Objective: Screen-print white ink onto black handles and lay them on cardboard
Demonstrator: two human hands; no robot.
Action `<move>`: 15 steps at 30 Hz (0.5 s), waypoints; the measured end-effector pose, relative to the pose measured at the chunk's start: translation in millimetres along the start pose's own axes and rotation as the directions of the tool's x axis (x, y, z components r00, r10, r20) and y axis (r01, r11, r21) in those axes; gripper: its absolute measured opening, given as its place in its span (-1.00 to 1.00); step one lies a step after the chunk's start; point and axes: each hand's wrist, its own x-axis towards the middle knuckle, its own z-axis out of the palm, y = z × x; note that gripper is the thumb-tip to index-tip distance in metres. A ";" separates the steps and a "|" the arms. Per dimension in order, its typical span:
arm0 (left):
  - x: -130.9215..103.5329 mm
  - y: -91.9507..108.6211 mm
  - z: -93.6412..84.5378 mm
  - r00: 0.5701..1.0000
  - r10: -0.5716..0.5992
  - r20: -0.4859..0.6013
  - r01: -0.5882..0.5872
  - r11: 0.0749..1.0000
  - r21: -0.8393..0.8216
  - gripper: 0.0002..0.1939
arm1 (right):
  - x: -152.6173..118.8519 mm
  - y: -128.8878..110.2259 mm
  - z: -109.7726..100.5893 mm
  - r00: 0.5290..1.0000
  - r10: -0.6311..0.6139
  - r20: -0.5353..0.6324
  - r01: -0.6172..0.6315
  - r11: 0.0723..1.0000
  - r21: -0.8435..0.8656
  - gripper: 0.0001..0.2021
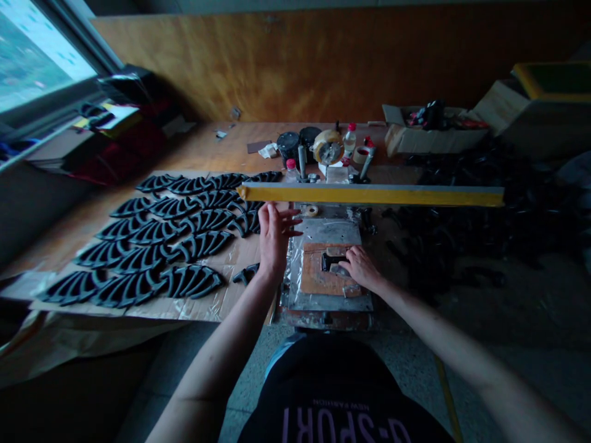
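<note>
My left hand (273, 237) hovers flat with fingers spread over the left edge of a metal plate (330, 234), holding nothing. My right hand (359, 266) rests on a brown template (314, 280) lying on that plate, fingertips touching a small black part (330, 261) set in the template's cut-out. A single black curved piece (245, 274) lies just left of my left wrist. Whether the right hand grips the part is unclear.
Several rows of black curved, ribbed pieces (157, 246) cover cardboard on the left. A long yellow bar (369, 195) crosses above the plate. Behind it stand bottles, jars and a tape roll (327, 147). A dark heap of pieces (462, 227) lies right, with cardboard boxes (429, 135) behind.
</note>
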 end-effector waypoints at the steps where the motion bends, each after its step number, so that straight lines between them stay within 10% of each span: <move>1: -13.5 -13.7 0.1 0.990 -0.131 0.047 0.131 0.991 0.013 -0.38 | -3.0 -10.8 3.8 0.999 0.041 0.028 -0.041 0.999 -0.021 -0.78; 4: -63.2 -62.2 -1.3 0.755 -0.609 0.242 0.590 0.793 0.153 -0.29 | -12.7 -44.3 3.7 0.988 0.152 0.035 -0.154 0.987 0.045 -0.82; 6: -90.1 -88.5 -4.0 0.670 -0.700 0.247 0.697 0.708 0.117 -0.31 | -20.0 -65.7 1.4 0.999 0.033 -0.018 -0.030 0.988 0.151 -0.83; 10: -99.5 -104.7 -37.1 0.773 -0.628 0.095 0.628 0.778 0.030 -0.45 | -20.9 -55.7 -4.5 0.947 -0.306 -0.103 0.322 0.886 0.334 -0.84; 15: -75.4 -101.1 -152.9 0.805 -0.493 -0.329 0.592 0.694 0.409 -0.52 | -3.0 87.3 -9.7 0.997 0.018 -0.075 -0.018 1.000 0.005 -0.65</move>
